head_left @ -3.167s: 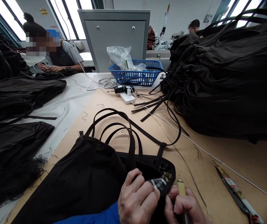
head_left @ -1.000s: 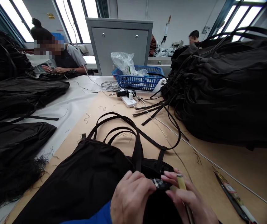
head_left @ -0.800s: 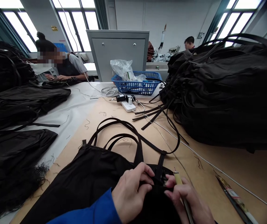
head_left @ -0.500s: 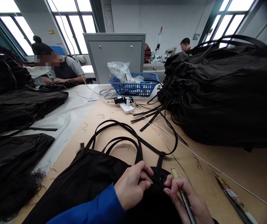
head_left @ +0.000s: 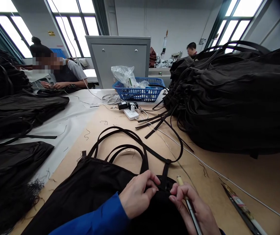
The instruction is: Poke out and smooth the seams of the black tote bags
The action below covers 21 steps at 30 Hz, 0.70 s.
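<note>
Head view: the left hand's (head_left: 138,194) fingers pinch the edge of a black bag (head_left: 88,186); the right hand's (head_left: 192,204) fingers close around a pen-like tool (head_left: 190,210) at that edge. The bag lies on the table (head_left: 242,173). Beyond it sit a white power strip (head_left: 130,114) and a blue basket (head_left: 140,94).

The view's bottom edge crops the black bag (head_left: 90,181); what fingers (head_left: 152,177) pinch seems hidden.

The left sleeve (head_left: 103,215) is bright blue, the right cuff (head_left: 222,232) dark.
</note>
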### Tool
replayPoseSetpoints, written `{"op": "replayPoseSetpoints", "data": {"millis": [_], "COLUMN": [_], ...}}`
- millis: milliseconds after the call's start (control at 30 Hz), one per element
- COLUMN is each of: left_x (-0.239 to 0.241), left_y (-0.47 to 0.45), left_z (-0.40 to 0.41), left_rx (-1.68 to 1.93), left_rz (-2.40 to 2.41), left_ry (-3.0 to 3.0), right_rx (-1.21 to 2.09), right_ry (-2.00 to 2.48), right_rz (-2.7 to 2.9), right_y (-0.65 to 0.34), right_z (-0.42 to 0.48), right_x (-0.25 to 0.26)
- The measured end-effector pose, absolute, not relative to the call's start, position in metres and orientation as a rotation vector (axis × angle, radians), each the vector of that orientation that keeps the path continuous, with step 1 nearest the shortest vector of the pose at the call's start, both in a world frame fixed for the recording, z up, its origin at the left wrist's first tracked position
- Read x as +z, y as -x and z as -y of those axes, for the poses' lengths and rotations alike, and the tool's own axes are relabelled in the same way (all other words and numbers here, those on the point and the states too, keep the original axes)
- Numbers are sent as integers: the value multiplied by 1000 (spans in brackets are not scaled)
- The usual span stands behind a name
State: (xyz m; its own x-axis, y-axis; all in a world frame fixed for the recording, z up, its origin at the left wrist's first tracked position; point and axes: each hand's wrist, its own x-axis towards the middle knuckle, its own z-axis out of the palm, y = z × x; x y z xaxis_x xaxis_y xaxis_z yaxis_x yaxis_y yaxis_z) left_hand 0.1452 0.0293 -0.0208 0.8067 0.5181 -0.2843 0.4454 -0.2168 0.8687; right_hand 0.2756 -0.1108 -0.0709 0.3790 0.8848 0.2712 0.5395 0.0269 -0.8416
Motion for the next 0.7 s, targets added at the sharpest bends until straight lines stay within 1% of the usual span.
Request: {"op": "replayPoseSetpoints", "data": {"millis": [167, 267, 400, 467, 600, 633, 700], "left_x": [-9, -12, -16, -12, 5, 7, 5], "left_y": [-146, -147, -144, -141, -136, -136, -136], "left_z": [-20, -16, -29, -41, -45, -39, -24], "left_rx": [65, 178, 308, 437, 919, 975, 902], "left_rz": [-754, -790, -800, -880, -1010, -961, -786], "left_ry": [-1966, -2019, -1909, -1907, -2167, -2260, -2442], "right_rx": [487, 492, 476, 465, 414, 392, 330], "right_ry": [1646, 1643, 1654, 1660, 1648, 1645, 1642], "right_rz": [1230, 1220, 1212, 1205, 1200, 1202, 1210], "right_y": [-274, -274, -273, -273, -273, -272, -269], "right_z": [111, 111, 111, 110, 107, 106, 104], "right_x": [-72, -73, -71, -69, -66, -65, -63]}}
